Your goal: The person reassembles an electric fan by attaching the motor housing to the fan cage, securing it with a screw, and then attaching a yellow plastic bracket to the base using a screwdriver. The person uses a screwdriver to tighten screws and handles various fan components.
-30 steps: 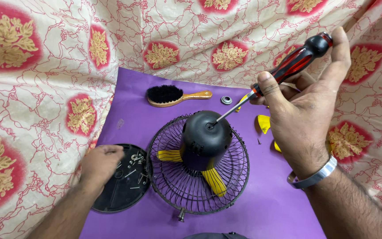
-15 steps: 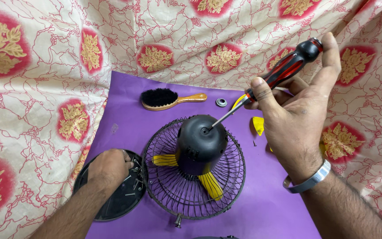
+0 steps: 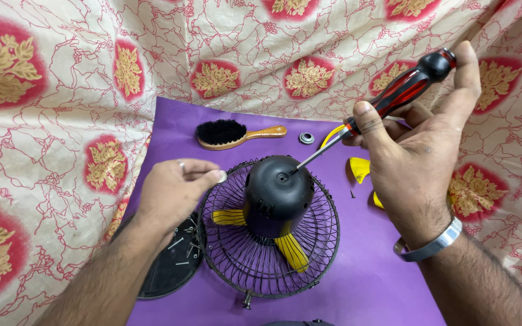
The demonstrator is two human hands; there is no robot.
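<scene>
At the purple mat's point(image 3: 170, 151) middle, the right hand point(image 3: 415, 163) clamps a red-and-black-handled screwdriver point(image 3: 394, 96) into the rigid black plastic motor housing point(image 3: 279, 193); the left hand point(image 3: 173, 193) pinches something small, probably a light, slippery screw.

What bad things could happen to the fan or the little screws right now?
The red-and-black screwdriver leans at a slant into the hole on the black dome-shaped motor cover, so its tip might slip and scratch it. The left hand hangs over the round black lid full of loose screws; a bump could scatter them across the purple mat. A finger could also snag in the black wire fan cage.
</scene>
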